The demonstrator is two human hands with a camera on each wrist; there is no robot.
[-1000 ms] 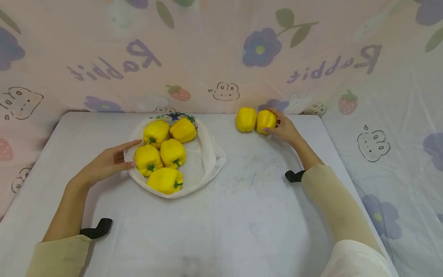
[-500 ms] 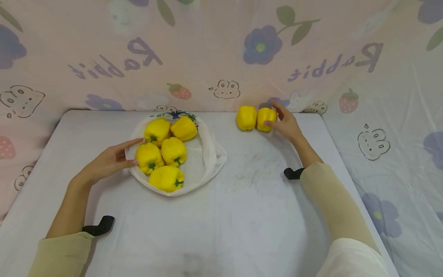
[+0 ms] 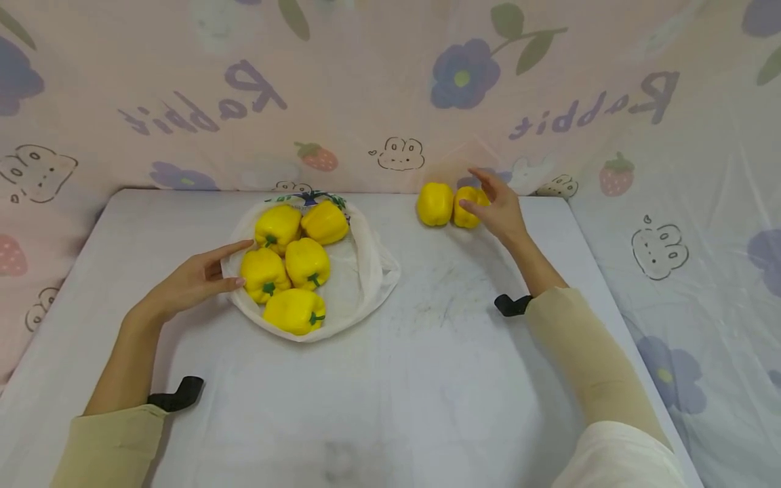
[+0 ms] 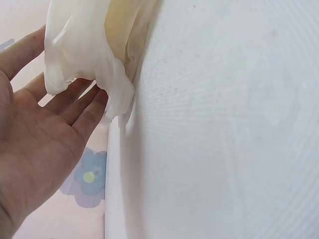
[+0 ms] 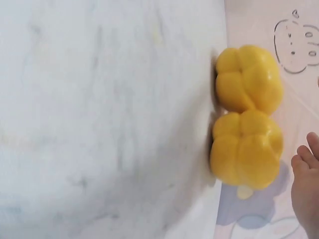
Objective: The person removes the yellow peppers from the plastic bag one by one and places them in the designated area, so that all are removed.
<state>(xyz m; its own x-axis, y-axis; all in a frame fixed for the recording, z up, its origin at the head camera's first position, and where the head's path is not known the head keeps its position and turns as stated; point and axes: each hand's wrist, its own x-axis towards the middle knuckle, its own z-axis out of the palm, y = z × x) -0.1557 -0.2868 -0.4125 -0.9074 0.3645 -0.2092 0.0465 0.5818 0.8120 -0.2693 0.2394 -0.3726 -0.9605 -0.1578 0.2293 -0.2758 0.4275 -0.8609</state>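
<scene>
Several yellow bell peppers (image 3: 307,263) lie in a round white plastic bag (image 3: 342,315) with its mouth folded wide, on the left of the table. My left hand (image 3: 194,285) rests against the bag's left side, fingers fairly straight; in the left wrist view some fingertips go out of sight behind the drooping plastic. Two more yellow bell peppers, the left one (image 3: 435,204) and the right one (image 3: 465,215), stand side by side at the back edge. My right hand (image 3: 502,209) hovers by the right pepper, thumb and fingers spread, partly covering it in the head view.
A white-covered table (image 3: 390,407) carries everything. Behind it hangs a patterned cloth (image 3: 342,88) with rabbits and flowers, close to the back edge. A black wrist piece (image 3: 178,394) juts from the left sleeve, and another black piece (image 3: 511,305) from the right one.
My right hand has come up and away from the right pepper, its fingers spread wider. Both loose peppers stay put on the table. My left hand stays at the bag.
</scene>
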